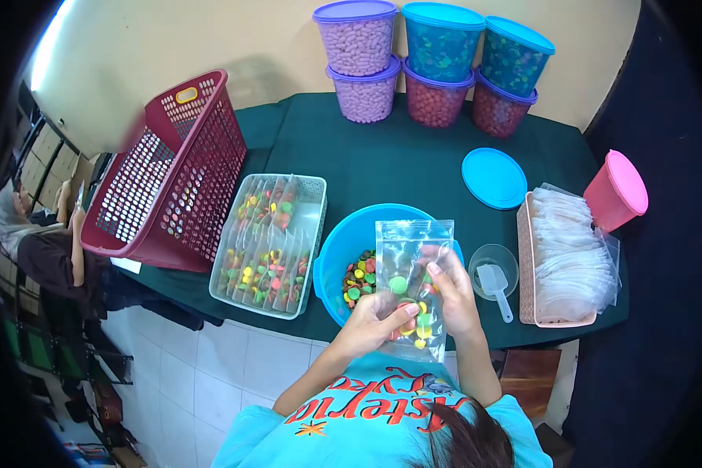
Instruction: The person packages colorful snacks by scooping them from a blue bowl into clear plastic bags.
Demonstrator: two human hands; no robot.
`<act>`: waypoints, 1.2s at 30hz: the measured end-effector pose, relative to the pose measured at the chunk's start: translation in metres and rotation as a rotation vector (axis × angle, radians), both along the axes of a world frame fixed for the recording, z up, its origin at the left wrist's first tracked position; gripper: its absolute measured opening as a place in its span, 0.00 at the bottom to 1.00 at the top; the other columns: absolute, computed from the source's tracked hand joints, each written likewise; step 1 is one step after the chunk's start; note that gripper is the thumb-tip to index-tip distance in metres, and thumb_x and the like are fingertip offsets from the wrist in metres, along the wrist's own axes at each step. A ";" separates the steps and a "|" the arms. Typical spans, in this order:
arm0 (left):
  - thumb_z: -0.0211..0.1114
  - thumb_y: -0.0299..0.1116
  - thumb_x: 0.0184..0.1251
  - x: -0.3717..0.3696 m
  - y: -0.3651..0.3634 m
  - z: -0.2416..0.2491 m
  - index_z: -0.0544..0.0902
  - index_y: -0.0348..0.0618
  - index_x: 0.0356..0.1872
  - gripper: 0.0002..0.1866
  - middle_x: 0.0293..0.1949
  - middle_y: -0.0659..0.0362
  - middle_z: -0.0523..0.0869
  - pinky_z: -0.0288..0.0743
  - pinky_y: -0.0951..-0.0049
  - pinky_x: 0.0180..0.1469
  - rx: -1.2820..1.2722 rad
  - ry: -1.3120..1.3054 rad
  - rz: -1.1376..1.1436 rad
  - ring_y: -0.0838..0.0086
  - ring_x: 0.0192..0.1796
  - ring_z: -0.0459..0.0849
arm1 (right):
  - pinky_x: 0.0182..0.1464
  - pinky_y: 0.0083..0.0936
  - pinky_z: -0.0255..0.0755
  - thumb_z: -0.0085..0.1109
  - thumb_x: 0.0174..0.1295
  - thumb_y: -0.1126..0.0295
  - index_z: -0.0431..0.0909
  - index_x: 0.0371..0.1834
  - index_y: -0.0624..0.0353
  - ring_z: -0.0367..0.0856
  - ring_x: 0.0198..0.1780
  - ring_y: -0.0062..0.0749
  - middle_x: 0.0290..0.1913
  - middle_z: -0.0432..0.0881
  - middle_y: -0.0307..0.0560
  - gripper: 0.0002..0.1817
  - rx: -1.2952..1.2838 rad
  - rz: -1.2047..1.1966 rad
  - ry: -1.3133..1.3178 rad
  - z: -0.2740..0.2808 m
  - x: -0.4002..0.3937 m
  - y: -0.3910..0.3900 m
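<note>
A clear zip bag (416, 238) with colourful round candies in its lower part is held upright between my two hands. My left hand (369, 321) pinches its lower left side, thumb across the front. Higher up on the right, my right hand (454, 292) grips the bag's edge, thumb on the front face. Just behind the bag stands a blue tub (335, 257) with loose red, green, yellow and brown candies (359, 279) inside. The bag hides part of this tub.
Left of the tub lies a white tray (313, 210) of filled bags, beside a tall maroon basket (203, 171). To the right are a scoop (494, 285) in a bowl, a pink basket (526, 292) of clear bags, and a blue lid (494, 178). Stacked candy tubs (441, 47) line the back.
</note>
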State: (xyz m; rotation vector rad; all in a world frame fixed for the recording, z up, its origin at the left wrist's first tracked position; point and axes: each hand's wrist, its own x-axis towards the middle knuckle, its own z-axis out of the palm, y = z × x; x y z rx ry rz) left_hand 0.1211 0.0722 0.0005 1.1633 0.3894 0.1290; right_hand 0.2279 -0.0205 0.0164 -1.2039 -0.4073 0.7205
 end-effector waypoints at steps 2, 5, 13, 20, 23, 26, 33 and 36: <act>0.61 0.36 0.57 -0.004 -0.001 0.002 0.75 0.37 0.37 0.13 0.25 0.64 0.79 0.61 0.88 0.18 0.064 0.014 -0.052 0.89 0.19 0.70 | 0.36 0.11 0.65 0.48 0.60 0.66 0.68 0.47 0.59 0.69 0.40 0.13 0.41 0.72 0.37 0.14 -0.048 0.023 -0.019 0.000 0.001 -0.007; 0.59 0.37 0.59 -0.009 -0.002 0.009 0.75 0.36 0.38 0.14 0.31 0.61 0.79 0.67 0.86 0.25 0.160 0.052 -0.100 0.86 0.28 0.75 | 0.34 0.11 0.67 0.48 0.60 0.66 0.68 0.45 0.59 0.70 0.40 0.14 0.39 0.73 0.37 0.13 -0.060 0.088 -0.045 0.002 0.001 -0.021; 0.53 0.35 0.62 -0.025 -0.018 0.002 0.75 0.36 0.29 0.11 0.26 0.60 0.79 0.70 0.80 0.32 0.255 -0.202 0.619 0.82 0.29 0.76 | 0.31 0.12 0.66 0.47 0.60 0.70 0.69 0.44 0.63 0.70 0.34 0.14 0.36 0.74 0.38 0.12 -0.002 0.381 -0.064 0.006 -0.016 -0.028; 0.52 0.29 0.61 -0.041 -0.031 0.004 0.74 0.37 0.24 0.09 0.22 0.61 0.78 0.69 0.83 0.27 0.256 -0.180 0.710 0.84 0.24 0.74 | 0.33 0.14 0.65 0.42 0.62 0.69 0.73 0.33 0.67 0.72 0.30 0.15 0.26 0.77 0.39 0.12 -0.016 0.289 -0.228 -0.016 -0.020 -0.017; 0.52 0.29 0.61 -0.049 -0.029 0.008 0.74 0.37 0.24 0.08 0.23 0.62 0.78 0.69 0.82 0.27 0.230 -0.174 0.736 0.85 0.25 0.74 | 0.30 0.13 0.65 0.42 0.63 0.69 0.74 0.32 0.67 0.72 0.28 0.16 0.26 0.77 0.40 0.13 0.010 0.293 -0.252 -0.012 -0.034 -0.010; 0.55 0.28 0.60 -0.062 -0.022 0.008 0.76 0.36 0.26 0.07 0.24 0.61 0.78 0.71 0.81 0.28 0.183 -0.256 0.711 0.82 0.25 0.76 | 0.29 0.14 0.66 0.42 0.63 0.70 0.74 0.33 0.68 0.73 0.26 0.17 0.26 0.77 0.41 0.12 0.035 0.313 -0.305 -0.014 -0.044 -0.002; 0.58 0.26 0.57 -0.121 0.007 0.007 0.76 0.36 0.26 0.04 0.22 0.60 0.78 0.71 0.81 0.27 0.228 -0.104 0.651 0.82 0.24 0.76 | 0.28 0.14 0.66 0.50 0.58 0.74 0.75 0.30 0.66 0.74 0.26 0.17 0.25 0.77 0.40 0.06 0.048 0.423 -0.118 -0.008 -0.098 0.035; 0.58 0.27 0.57 -0.145 0.019 0.005 0.76 0.37 0.26 0.04 0.21 0.62 0.77 0.69 0.82 0.26 0.243 -0.123 0.660 0.83 0.23 0.75 | 0.28 0.14 0.67 0.54 0.54 0.75 0.75 0.29 0.66 0.74 0.26 0.17 0.25 0.77 0.40 0.04 0.032 0.480 -0.110 -0.008 -0.120 0.052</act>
